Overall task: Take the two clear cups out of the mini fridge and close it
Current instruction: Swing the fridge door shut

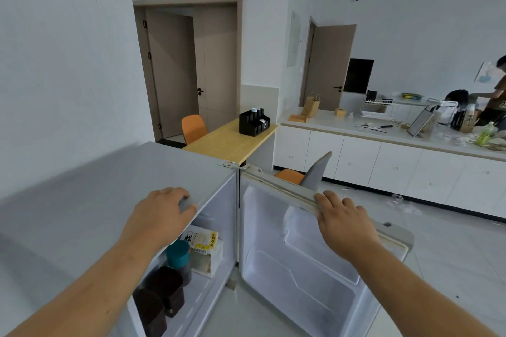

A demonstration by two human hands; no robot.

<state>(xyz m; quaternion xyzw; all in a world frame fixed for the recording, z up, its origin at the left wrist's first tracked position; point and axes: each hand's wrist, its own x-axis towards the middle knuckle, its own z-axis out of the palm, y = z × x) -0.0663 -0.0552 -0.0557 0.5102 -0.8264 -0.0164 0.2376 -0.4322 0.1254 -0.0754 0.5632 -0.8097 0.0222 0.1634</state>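
The person's two bare forearms reach in from the bottom of the view. The left hand lies on the front edge of the mini fridge top, fingers curled over the lip, holding nothing else. The right hand lies flat on the top edge of the open fridge door, fingers on the gasket, steadying it rather than gripping an object.

The door is swung wide, so the opening step looks done, but neither hand has a cup and I see none set out anywhere nearby. Taking out both cups and shutting the door appear still to come.

Inside, what shows is a teal-lidded container, a packaged loaf of bread with a printed label, and two dark brown containers lower down. I cannot pick out the two clear cups at all; the left forearm covers much of the interior, and the fridge top hides the upper shelf. The door's inner racks look bare, though a pale, blurred shape near the top of them is hard to identify.
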